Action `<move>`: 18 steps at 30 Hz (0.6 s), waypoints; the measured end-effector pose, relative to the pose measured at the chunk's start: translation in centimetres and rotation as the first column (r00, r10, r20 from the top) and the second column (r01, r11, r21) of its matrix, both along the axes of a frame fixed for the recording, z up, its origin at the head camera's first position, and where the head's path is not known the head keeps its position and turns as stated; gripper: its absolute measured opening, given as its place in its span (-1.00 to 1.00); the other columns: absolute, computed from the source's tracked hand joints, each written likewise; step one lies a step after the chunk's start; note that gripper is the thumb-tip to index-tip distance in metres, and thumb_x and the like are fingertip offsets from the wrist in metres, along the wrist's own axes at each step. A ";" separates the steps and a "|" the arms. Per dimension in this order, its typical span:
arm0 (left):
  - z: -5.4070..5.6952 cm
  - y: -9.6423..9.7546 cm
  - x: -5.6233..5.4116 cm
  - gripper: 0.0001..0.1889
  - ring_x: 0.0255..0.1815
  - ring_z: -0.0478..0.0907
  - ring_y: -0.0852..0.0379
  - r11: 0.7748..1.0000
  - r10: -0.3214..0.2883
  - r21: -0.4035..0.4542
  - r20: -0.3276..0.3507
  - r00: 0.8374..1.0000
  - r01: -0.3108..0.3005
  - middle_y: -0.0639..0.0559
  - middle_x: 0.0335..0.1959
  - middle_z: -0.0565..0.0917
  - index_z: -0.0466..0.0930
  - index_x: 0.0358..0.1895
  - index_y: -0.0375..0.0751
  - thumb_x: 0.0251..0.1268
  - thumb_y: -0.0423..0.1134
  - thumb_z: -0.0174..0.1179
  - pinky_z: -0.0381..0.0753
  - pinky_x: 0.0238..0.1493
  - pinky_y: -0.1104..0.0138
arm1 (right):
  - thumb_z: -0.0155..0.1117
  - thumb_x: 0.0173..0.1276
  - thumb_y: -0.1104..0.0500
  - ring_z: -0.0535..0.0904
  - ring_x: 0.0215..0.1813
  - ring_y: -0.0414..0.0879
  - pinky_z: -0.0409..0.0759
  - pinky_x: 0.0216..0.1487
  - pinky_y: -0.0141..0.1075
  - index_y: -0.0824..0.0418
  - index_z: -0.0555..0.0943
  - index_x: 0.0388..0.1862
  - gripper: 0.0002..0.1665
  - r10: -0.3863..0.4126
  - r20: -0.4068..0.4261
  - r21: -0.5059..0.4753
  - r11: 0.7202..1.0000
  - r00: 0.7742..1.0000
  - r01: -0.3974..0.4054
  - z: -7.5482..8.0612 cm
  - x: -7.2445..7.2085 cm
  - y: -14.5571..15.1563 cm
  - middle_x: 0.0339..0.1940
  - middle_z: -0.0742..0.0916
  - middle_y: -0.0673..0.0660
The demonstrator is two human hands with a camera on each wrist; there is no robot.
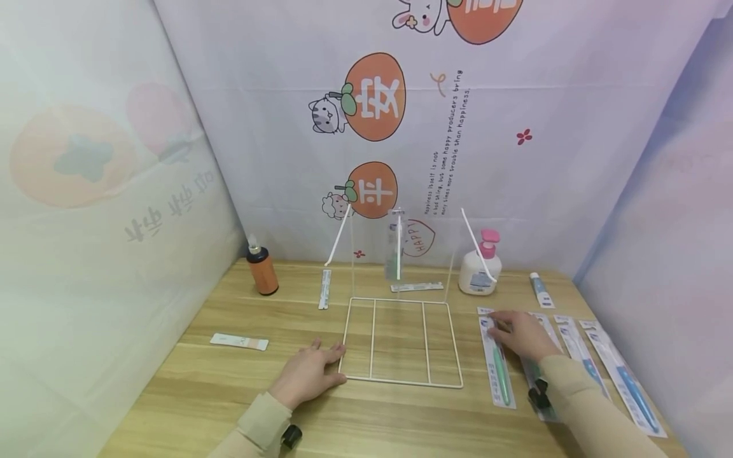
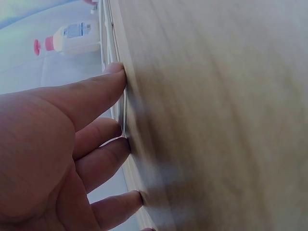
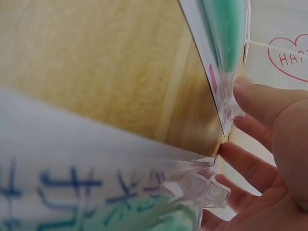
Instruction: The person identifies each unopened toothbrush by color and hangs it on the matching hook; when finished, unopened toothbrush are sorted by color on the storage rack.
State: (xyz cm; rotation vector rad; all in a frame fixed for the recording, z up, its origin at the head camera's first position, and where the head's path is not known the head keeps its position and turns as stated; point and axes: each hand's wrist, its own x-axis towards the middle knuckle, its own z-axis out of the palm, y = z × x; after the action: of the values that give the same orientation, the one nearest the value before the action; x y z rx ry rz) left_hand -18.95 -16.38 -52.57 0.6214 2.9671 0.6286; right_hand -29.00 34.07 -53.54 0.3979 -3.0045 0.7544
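My left hand (image 1: 309, 375) rests on the wooden table with fingers spread. Its fingertips touch the front left corner of a white wire rack (image 1: 401, 381), also seen edge-on in the left wrist view. The rack has three prongs, and a clear toothbrush pack (image 1: 394, 248) hangs at the middle one. To the rack's right, my right hand (image 1: 523, 334) pinches the upper part of a packaged toothbrush (image 1: 499, 369) with a green handle, which lies flat. In the right wrist view, thumb and index finger straddle the edges of that pack (image 3: 226, 43). A second green pack (image 3: 144, 211) lies partly beneath the hand.
Blue-handled toothbrush packs (image 1: 627, 381) lie far right, below a small tube (image 1: 541, 291). Behind the rack stand a pink-topped pump bottle (image 1: 480, 272) and, left, an orange bottle (image 1: 263, 272). Slim sachets lie left (image 1: 238, 341) and behind (image 1: 417, 287). Printed curtains enclose the table.
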 end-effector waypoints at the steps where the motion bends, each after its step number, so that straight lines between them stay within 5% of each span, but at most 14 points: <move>1: 0.0 0.0 0.0 -0.30 0.48 0.40 -0.59 1.000 -0.002 0.001 -0.001 1.000 0.002 -0.01 0.46 0.60 0.60 0.48 -0.14 0.36 0.10 0.48 0.41 0.35 -0.47 | 0.50 0.49 0.03 0.53 0.39 0.53 0.45 0.36 0.45 0.30 0.70 0.32 -0.45 -0.006 0.002 0.001 1.000 1.000 0.006 0.0 0.0 0.0 0.34 0.69 0.44; 18: -0.1 0.0 0.0 -0.32 0.49 0.37 -0.60 1.000 0.005 0.010 0.005 1.000 -0.005 -0.04 0.48 0.58 0.60 0.47 -0.15 0.39 0.08 0.47 0.38 0.35 -0.51 | 0.47 0.50 -0.01 0.50 0.41 0.56 0.40 0.38 0.48 0.30 0.70 0.34 -0.42 -0.052 0.014 -0.043 0.998 0.999 0.053 0.0 -0.2 -0.1 0.37 0.66 0.46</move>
State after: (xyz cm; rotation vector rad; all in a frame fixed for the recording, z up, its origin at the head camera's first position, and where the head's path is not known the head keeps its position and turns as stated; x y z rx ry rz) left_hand -18.91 -16.35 -52.70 0.6125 2.9636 0.6444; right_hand -29.22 34.00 -53.58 0.3125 -2.9915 0.8193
